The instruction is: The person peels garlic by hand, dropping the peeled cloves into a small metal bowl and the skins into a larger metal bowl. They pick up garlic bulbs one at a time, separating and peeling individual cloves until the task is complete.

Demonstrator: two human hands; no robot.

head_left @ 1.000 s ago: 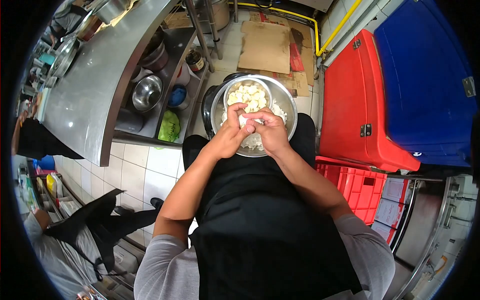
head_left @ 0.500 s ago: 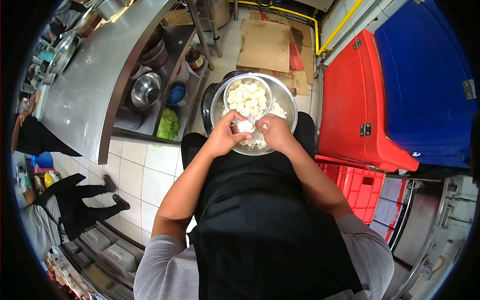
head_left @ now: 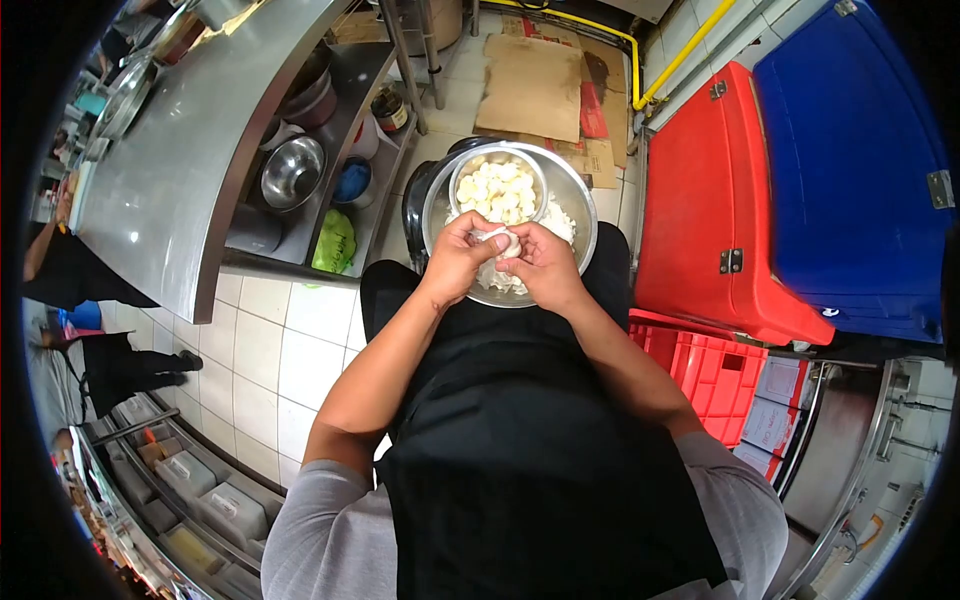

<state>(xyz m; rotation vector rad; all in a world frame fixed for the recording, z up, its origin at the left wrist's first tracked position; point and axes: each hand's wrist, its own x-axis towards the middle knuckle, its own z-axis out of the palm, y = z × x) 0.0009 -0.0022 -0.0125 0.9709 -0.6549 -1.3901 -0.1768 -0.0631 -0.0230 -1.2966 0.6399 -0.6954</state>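
Brought in since the earlier frame to meet the left hand (head_left: 462, 262) at the garlic bulb (head_left: 508, 243): the right hand (head_left: 548, 268), slightly apart from it then. Also shifted, upward and leftward at lower left: another person (head_left: 115, 368). Visible on the left, a long steel surface (head_left: 165, 170), with a metal bowl (head_left: 292, 172) and a green bag (head_left: 335, 242) on the shelving underneath. Over on the right, a red and blue pair of chests (head_left: 700, 200), with a red crate (head_left: 705, 380) just below in view. Stretched down the middle, a black apron (head_left: 550, 470). Placed between the knees, a large steel bowl (head_left: 578, 195), holding whitish pieces and papery bits (head_left: 560, 222) around a small bowl (head_left: 542, 180) at its far side. Nearly filled, that small one, with pale peeled cloves (head_left: 497, 190). Held up just nearer than the small bowl, above the large one: the garlic bulb, clamped from both sides, in the left grip by thumb and fingers and in the right grip by fingertips and thumb. Partly hidden there by fingers.
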